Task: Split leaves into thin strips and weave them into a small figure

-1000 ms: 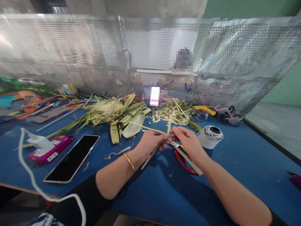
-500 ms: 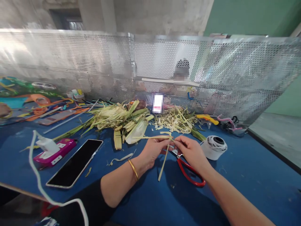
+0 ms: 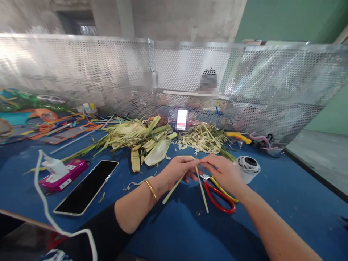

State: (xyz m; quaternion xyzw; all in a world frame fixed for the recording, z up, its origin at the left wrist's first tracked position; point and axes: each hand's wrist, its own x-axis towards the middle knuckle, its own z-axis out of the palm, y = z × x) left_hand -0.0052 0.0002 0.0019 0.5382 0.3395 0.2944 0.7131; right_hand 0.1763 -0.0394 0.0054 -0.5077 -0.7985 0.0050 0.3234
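My left hand [image 3: 181,169] and my right hand [image 3: 221,168] meet over the blue table, fingertips pinched together on pale green plant strips [image 3: 202,190]. Two strip ends hang below the fingers, spread apart, and another piece shows behind my left hand. The exact crossing of the strips is hidden by my fingertips. Under my right hand lie scissors [image 3: 219,199] with red and yellow handles, their blades partly covered. Just right of that hand stands a spool of white thread [image 3: 248,168].
Leaf pieces [image 3: 127,136] and thin shreds [image 3: 202,139] lie heaped ahead. On my left are a phone [image 3: 88,188], a magenta power strip [image 3: 63,175] and a white cable [image 3: 43,203]. A perforated metal screen [image 3: 108,72] crosses the back, a person [image 3: 208,81] behind it.
The strips have turned: the one that pointed left now slants down toward me, and the other end hangs further right. My right fingers have moved in over the crossing, showing more of the yellow handle.
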